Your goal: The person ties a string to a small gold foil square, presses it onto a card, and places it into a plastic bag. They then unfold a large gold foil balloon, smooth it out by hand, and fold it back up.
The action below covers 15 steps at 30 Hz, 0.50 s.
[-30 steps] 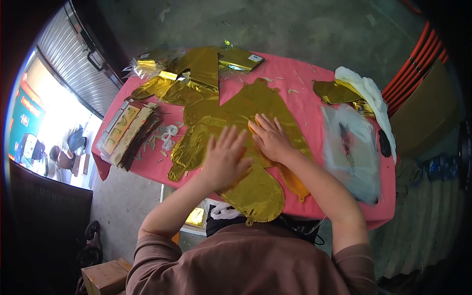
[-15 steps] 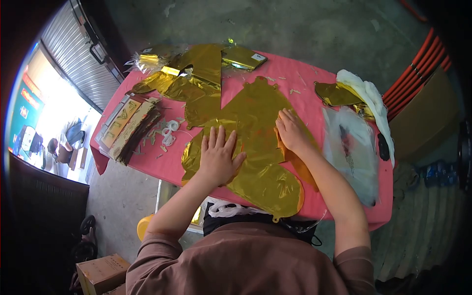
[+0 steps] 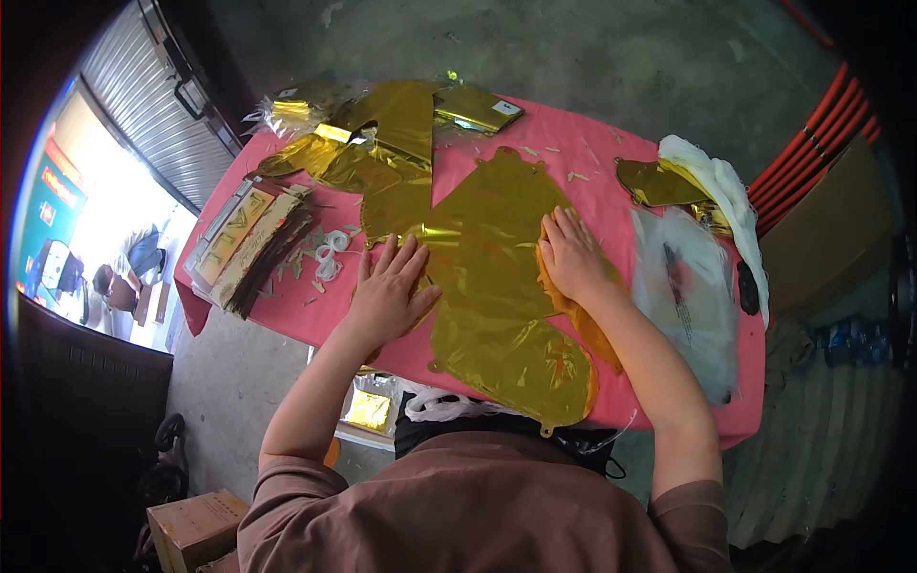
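A flat, uninflated gold foil balloon [image 3: 497, 258] with small tabs along its edges lies across the middle of the pink-covered table [image 3: 339, 307]. My left hand [image 3: 385, 294] rests palm down at its left edge, fingers spread. My right hand [image 3: 570, 256] lies flat on the opposite edge, fingers stretched out. Orange-toned foil [image 3: 581, 323] shows beneath and below the right hand. What lies under both palms is hidden.
At the left stands a stack of card-topped packets [image 3: 244, 246], beside white string [image 3: 331, 250] and scraps. More gold foil [image 3: 392, 124] and a folded foil pack [image 3: 475, 110] are at the back. Clear plastic bags [image 3: 683, 296] and white cloth [image 3: 712, 186] lie right.
My left hand has slid left from the balloon's middle to its left edge, and foil there has shifted under it. The right hand stays almost in place.
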Motion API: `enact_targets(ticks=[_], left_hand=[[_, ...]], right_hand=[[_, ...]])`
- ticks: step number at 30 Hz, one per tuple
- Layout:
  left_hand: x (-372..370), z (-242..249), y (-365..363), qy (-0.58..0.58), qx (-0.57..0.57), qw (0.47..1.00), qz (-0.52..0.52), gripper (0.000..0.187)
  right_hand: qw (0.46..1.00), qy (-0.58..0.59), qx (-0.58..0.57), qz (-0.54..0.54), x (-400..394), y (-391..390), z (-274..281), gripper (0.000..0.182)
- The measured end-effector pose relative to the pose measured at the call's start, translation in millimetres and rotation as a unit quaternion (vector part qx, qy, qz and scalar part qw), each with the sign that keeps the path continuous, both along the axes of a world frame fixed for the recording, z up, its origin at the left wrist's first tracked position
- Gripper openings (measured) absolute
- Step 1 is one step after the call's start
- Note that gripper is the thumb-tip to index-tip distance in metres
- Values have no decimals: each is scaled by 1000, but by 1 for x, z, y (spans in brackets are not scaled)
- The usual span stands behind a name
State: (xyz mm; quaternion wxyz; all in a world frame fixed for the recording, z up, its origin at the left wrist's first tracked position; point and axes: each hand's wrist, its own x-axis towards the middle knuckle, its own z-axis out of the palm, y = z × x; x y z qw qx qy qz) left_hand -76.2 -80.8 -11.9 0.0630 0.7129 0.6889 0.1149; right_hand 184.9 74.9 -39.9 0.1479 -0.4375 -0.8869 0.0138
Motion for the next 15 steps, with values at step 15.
enact_targets(ticks=[15], left_hand=[[-9, 1, -8, -6, 44, 999, -30, 56]], right_hand=[[998, -62, 6, -21, -3, -6, 6, 45]])
